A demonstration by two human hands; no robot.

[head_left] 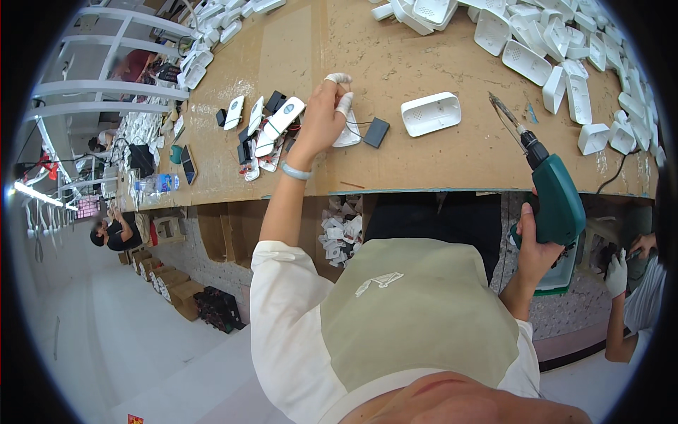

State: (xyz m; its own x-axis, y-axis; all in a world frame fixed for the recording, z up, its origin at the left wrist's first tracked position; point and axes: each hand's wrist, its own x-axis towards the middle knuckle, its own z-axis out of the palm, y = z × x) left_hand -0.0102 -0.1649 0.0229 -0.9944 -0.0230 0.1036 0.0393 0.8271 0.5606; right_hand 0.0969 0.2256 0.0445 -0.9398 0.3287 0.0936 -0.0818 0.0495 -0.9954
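Tray of oblong white plastic (431,114) sits between the hands, long axis roughly sideways, nearer the half-curled left hand (326,116) (can't tell if it's gripping anything tbh), right hand (533,247) wrapped round a green pistol-shaped power tool (558,201).

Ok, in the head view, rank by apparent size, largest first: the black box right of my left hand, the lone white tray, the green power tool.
Green power tool
Lone white tray
Black box
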